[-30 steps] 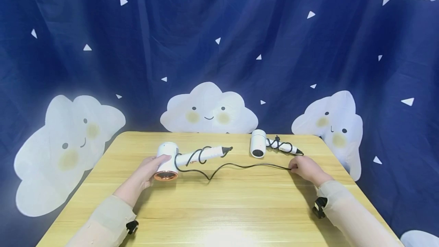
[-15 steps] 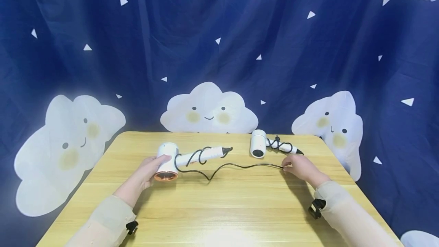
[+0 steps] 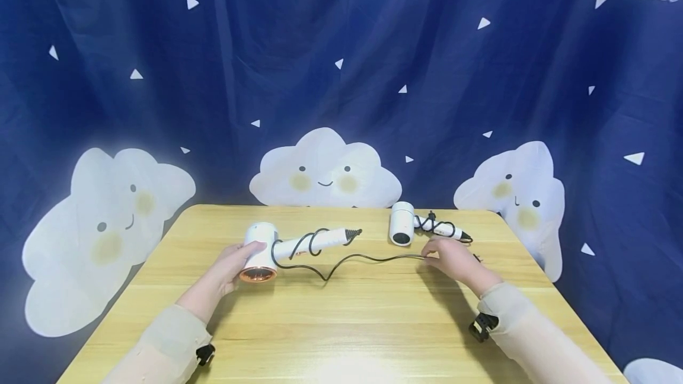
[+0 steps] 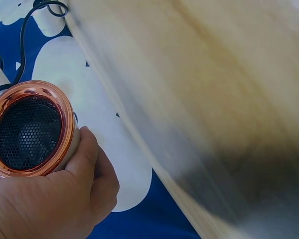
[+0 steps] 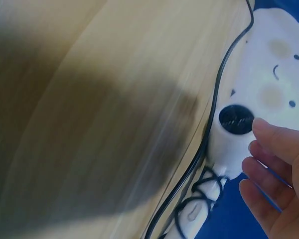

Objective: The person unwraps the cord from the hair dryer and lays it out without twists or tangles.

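My left hand [image 3: 230, 265] grips the barrel of a white hair dryer [image 3: 261, 250] with a copper-coloured rim, thumb on top. In the left wrist view, its dark mesh grille [image 4: 29, 133] faces the camera. The handle points right, a few turns of black cord [image 3: 312, 242] looped round it. The rest of that cord runs right across the table to my right hand [image 3: 453, 259]. In the right wrist view my right hand [image 5: 279, 169] has relaxed, parted fingers, and the cord [image 5: 214, 99] passes beside them. The cord's end shows behind that hand in the head view.
A second white hair dryer [image 3: 402, 224], its cord wound round its handle, lies near the back edge, just beyond my right hand. The wooden table [image 3: 341, 319] ends at a dark blue curtain [image 3: 341, 76] printed with clouds.
My right hand has moved left along the cord, and the cord's end has come into sight behind it. My left hand and its hair dryer stay put.
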`<move>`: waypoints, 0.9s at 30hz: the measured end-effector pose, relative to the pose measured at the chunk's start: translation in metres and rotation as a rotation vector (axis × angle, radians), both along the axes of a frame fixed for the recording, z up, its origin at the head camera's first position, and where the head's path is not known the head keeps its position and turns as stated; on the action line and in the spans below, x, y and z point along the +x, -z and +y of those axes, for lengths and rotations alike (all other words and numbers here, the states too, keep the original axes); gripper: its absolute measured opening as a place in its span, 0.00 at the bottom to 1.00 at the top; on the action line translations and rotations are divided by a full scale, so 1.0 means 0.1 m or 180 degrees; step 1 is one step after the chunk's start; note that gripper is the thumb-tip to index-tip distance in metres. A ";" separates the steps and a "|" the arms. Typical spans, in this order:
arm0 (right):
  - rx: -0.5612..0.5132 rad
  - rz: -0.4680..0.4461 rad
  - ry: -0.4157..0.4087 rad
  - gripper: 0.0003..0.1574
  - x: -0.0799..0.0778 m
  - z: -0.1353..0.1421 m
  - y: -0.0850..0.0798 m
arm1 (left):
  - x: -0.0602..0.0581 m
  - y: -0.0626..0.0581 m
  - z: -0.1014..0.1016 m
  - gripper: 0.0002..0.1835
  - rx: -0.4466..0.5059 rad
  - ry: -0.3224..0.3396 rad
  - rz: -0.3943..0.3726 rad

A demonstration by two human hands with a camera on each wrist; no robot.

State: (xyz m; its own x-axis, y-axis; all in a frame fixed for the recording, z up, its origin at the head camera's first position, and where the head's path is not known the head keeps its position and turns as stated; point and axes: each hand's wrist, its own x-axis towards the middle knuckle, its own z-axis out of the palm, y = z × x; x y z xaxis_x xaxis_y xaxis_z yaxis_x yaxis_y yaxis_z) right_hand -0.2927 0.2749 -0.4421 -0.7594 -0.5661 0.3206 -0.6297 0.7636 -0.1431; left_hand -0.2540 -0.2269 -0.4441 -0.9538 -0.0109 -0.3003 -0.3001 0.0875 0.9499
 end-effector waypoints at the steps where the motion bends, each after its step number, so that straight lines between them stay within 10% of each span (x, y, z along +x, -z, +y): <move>1: -0.0031 0.0005 -0.0002 0.09 0.00 -0.03 0.00 | 0.00 0.00 0.00 0.33 -0.0007 0.0002 0.0001; 27: -0.0830 -0.0167 -0.0316 0.06 0.16 -0.79 0.04 | 0.00 -0.01 0.01 0.32 0.0007 -0.0005 -0.0013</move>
